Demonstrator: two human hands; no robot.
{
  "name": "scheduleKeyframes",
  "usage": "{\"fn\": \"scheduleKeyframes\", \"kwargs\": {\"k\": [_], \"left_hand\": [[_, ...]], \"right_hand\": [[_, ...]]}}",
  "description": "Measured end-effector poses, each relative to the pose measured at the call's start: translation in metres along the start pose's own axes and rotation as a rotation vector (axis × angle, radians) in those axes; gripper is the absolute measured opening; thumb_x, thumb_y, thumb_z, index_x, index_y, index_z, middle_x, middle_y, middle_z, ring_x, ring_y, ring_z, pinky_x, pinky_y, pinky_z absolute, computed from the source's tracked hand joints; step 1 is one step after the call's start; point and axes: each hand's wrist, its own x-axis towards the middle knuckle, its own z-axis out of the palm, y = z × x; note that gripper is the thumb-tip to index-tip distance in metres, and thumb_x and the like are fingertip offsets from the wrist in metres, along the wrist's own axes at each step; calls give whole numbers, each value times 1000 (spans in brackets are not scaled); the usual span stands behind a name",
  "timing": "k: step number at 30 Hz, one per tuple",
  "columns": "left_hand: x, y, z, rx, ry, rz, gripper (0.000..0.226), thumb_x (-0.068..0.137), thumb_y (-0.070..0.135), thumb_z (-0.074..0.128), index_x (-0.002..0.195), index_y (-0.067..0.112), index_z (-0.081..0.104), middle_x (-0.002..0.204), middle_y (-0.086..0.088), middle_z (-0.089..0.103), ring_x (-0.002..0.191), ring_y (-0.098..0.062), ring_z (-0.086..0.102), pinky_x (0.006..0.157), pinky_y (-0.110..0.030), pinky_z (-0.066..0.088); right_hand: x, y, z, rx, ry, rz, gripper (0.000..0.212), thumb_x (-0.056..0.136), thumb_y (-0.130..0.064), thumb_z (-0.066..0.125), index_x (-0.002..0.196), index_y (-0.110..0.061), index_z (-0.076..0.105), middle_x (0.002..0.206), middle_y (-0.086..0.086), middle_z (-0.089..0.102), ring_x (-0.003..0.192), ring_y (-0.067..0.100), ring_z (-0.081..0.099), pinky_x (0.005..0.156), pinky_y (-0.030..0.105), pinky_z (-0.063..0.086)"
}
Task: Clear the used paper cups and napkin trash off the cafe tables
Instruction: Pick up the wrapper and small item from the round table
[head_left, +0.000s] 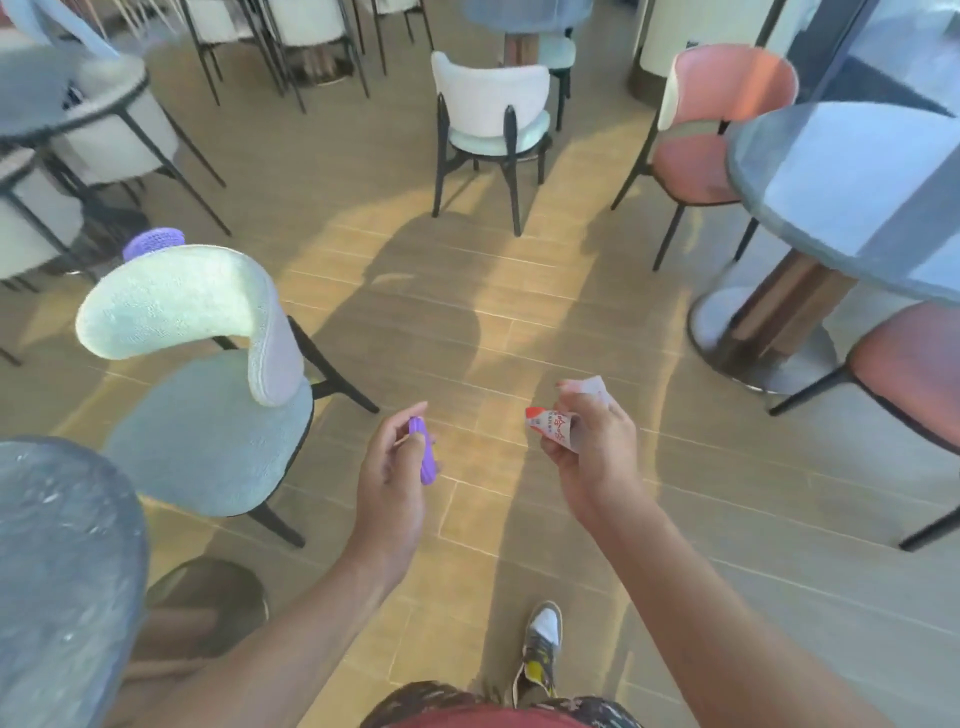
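Two hands: left (393, 470) holds ribbed purple piece (424, 453), right (594, 448) perhaps crumpled paper (554, 423).

Fingers (605, 410) of the right hand (592, 447) enclose a crumpled cup (551, 425); those of the left hand (392, 462) pinch a small object (425, 457). A chair (208, 431) stands left of the left fingers, a table (852, 197) ahead and right of the right fingers.

I count two hands (395, 467) (587, 441), one crumpled red-and-white paper (553, 423), two purple items (426, 457) (153, 244), two pink chairs (727, 88) (914, 364), four round tables (62, 545) (52, 88) (857, 182) (524, 13), one shoe (543, 644)
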Motion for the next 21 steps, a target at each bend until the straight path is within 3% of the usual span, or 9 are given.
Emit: {"fn": "scheduleKeyframes", "kwargs": {"k": [3,6,9,14,17,21], "left_hand": [[47,11,25,-1,72,-7,30,110,16,46,125,30,67,96,26,70,94,5,66,91,-26,52],[91,20,40,2,111,41,31,102,27,47,127,28,66,98,34,67,106,-9,69,92,-31,54],[140,29,49,-52,189,27,30,103,27,48,126,29,66,114,20,68,112,-11,69,86,-25,55],[234,43,52,-128,279,-27,36,109,14,44,119,37,70,125,-1,68,115,-12,68,95,-34,54],[302,52,44,-154,314,15,31,106,16,45,126,27,66,132,1,64,115,-10,68,103,-45,54],[396,75,25,-127,409,62,35,99,27,46,127,25,66,126,3,65,114,-12,68,105,-52,53]], "right_hand": [[55,-28,20,-54,-46,23,16,96,-1,57,86,-12,61,74,-7,59,75,26,72,61,30,39],[106,-47,43,-102,-83,55,11,95,-3,58,94,-14,62,93,0,58,79,26,70,65,31,40],[155,-58,75,-125,-136,94,8,97,-8,60,93,-13,65,90,1,57,81,26,72,68,32,42],[244,-66,149,-168,-208,113,11,98,-6,59,104,-11,66,95,5,52,82,24,72,66,29,45],[297,-68,206,-242,-246,102,13,99,0,58,109,-6,64,99,7,62,70,14,73,61,20,54],[366,-74,294,-207,-249,135,18,99,-8,65,117,-6,65,112,17,72,85,25,74,71,33,64]]}}
